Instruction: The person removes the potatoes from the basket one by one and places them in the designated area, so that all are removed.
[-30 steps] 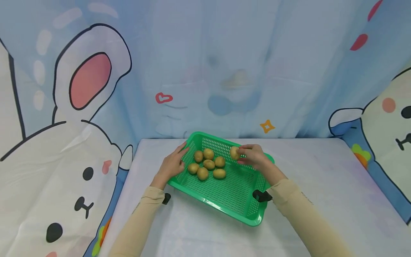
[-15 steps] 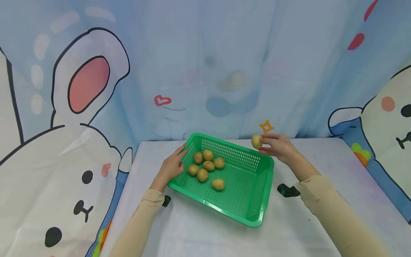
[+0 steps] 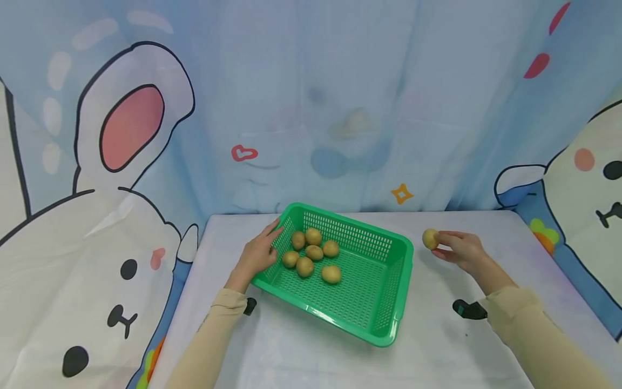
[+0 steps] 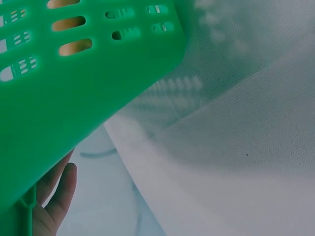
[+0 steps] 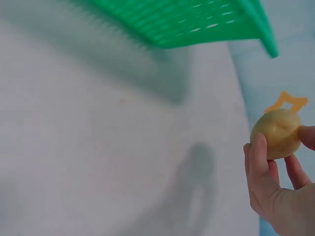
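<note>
Right hand [image 3: 461,250] clamps one potato [image 3: 430,239] between thumb and fingers, at 2 o'clock from the green basket [image 3: 362,289]. Left hand [image 3: 256,256] contacts the rim [image 3: 320,313] at 9 o'clock; finger closure cannot be determined. Seven potatoes [image 3: 304,267] lie inside.

Head: worn high, facing forward and down; widest view, farthest off, taking in basket [image 3: 357,286], worktop [image 3: 335,367] and backdrop [image 3: 350,81]. Left wrist: close against basket's outer wall, below rim, tilted. Right wrist: beside basket, slanted, near held potato [image 3: 430,239]. Common to head and right wrist: potato, orange star [image 3: 401,193]. Common to all: basket, worktop.
</note>
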`<state>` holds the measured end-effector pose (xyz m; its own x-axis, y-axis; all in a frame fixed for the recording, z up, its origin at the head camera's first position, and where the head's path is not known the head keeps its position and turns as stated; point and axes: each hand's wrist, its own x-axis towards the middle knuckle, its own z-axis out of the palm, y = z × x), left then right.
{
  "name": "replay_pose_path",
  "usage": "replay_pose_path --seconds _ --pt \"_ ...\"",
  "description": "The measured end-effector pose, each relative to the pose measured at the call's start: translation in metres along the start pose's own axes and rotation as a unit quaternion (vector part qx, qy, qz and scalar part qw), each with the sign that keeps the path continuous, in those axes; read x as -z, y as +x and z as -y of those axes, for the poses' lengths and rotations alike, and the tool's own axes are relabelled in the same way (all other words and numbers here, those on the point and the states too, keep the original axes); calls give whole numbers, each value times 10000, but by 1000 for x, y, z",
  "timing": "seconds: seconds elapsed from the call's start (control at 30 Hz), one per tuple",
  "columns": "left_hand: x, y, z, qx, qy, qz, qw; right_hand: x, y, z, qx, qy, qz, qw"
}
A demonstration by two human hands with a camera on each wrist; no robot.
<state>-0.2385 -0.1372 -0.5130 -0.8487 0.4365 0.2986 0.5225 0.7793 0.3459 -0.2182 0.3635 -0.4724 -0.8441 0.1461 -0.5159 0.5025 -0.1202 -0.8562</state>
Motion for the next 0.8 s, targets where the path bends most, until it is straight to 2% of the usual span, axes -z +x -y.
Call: replay_pose_path --seconds 0.3,0.6,0.7,0.8 --pt "2 1 2 227 -335 212 9990 9 10 -38 -28 -972 -354 9946" --pt "1 0 3 300 -535 294 9977 9 12 -52 -41 -1188 -396 9921" --pt "2 1 2 320 -581 271 9974 7 14 -55 179 -1569 -507 9862" --pt "3 1 2 313 -672 260 9969 4 15 -56 403 -2149 -599 9740"
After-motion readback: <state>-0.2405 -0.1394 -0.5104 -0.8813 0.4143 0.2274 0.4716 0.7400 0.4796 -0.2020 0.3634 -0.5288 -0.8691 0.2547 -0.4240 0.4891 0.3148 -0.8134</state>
